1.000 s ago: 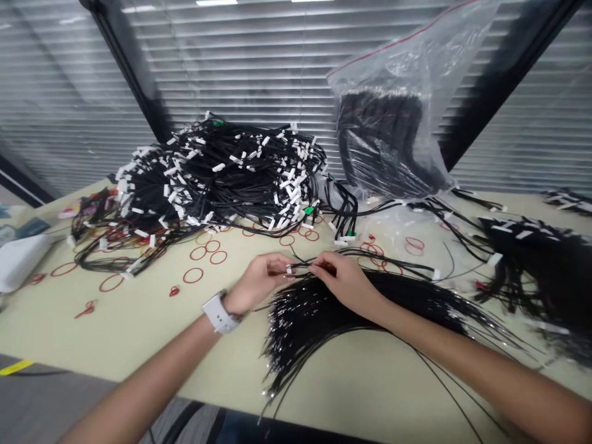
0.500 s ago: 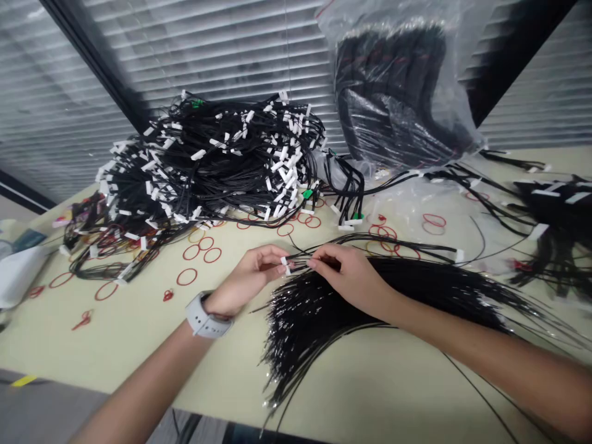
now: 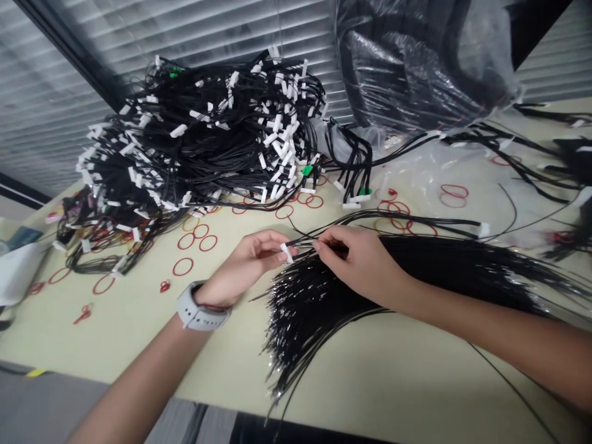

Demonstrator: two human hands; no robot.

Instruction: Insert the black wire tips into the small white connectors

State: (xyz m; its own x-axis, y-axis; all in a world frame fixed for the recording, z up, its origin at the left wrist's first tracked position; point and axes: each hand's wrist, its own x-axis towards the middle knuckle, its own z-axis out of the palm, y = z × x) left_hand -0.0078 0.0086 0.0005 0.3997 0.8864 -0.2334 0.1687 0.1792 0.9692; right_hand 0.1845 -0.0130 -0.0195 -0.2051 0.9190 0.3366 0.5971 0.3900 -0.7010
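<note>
White connector [image 3: 286, 252] is pinched by the left hand [image 3: 245, 265] so the right hand [image 3: 363, 265], at 3 o'clock, pinches a black wire [image 3: 308, 245] into it.

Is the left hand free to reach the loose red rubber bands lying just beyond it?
Probably not right away: the left hand is pinching a white connector with wires in it. The red rubber bands lie on bare table, with nothing between them and the hand.

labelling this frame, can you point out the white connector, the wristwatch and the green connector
white connector [image 3: 286, 252], head view, middle of its body, pinched by the left hand
wristwatch [image 3: 190, 310], head view, its pale band
green connector [image 3: 306, 170], head view, its green housing
</note>
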